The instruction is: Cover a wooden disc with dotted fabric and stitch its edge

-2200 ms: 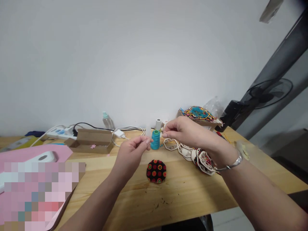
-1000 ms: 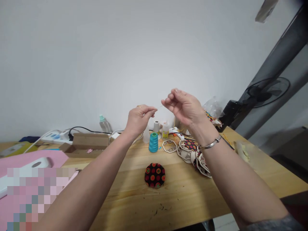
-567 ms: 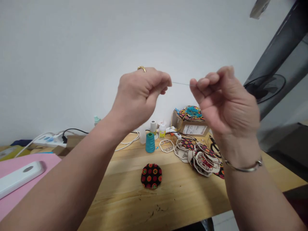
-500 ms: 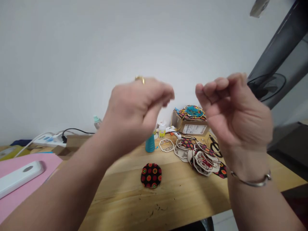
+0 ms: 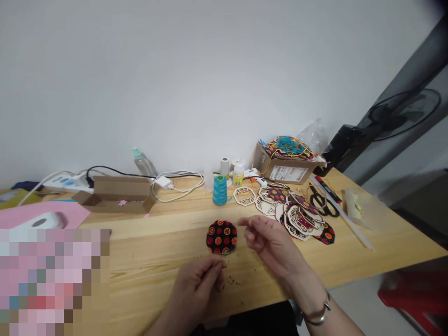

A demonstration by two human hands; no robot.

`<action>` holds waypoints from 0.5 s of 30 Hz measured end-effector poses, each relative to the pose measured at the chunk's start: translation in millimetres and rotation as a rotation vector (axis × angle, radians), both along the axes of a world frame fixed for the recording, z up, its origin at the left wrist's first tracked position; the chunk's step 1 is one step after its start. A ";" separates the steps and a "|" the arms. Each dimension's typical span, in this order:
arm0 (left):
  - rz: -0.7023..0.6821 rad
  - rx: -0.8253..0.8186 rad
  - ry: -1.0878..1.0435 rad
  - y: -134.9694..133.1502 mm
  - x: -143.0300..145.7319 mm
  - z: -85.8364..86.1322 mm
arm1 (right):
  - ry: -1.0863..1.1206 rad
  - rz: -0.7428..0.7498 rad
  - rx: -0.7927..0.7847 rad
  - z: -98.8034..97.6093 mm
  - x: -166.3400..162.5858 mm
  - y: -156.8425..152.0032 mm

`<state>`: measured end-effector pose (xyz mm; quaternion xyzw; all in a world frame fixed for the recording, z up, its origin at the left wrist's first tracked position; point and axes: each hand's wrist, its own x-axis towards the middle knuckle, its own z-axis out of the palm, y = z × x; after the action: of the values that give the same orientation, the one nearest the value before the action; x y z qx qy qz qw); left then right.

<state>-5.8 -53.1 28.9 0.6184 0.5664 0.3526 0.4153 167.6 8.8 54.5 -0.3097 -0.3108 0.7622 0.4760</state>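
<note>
A round black fabric patch (image 5: pixel 221 237) with red, orange and green flower motifs lies flat on the wooden table. Just below its lower edge is my left hand (image 5: pixel 199 287), thumb and forefinger pinched together; anything between them is too small to make out. My right hand (image 5: pixel 271 242), with a silver bangle at the wrist, hovers to the right of the patch. Its thumb and fingertips are drawn together, and what they hold, if anything, does not show. Behind the patch stands a cone of blue thread (image 5: pixel 220 191).
Lattice-cut wooden pieces and patterned patches (image 5: pixel 301 219) are heaped at right, near black scissors (image 5: pixel 324 203). A cardboard box (image 5: pixel 287 171) holds fabric and tangled thread. Glue bottles (image 5: pixel 238 173), an open carton (image 5: pixel 121 189) and a white cable (image 5: pixel 182 193) line the wall.
Both hands have come down from high in front of the wall to the table, beside the patch. The patch stays on the table. The view has shifted, showing more of the right side.
</note>
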 end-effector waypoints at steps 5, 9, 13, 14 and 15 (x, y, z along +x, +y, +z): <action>-0.060 0.073 0.124 2.3 -12.4 2.8 | -0.041 0.020 0.085 8.7 -8.1 0.2; 0.161 0.418 0.307 13.5 -31.1 23.9 | -0.114 0.049 0.123 15.1 -10.5 -1.5; 0.271 0.547 0.208 24.5 -23.1 45.6 | -0.185 0.094 0.176 18.9 -16.6 -4.5; 0.223 0.482 0.134 26.1 -16.9 46.8 | -0.193 0.103 0.190 19.3 -18.3 -5.0; 0.174 0.385 0.056 27.1 -10.3 46.0 | -0.196 0.109 0.199 19.6 -19.7 -5.4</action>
<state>-16.0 -26.0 75.0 0.6445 0.5512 0.4716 0.2416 147.9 3.4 74.1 -0.3166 -0.4461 0.7184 0.4298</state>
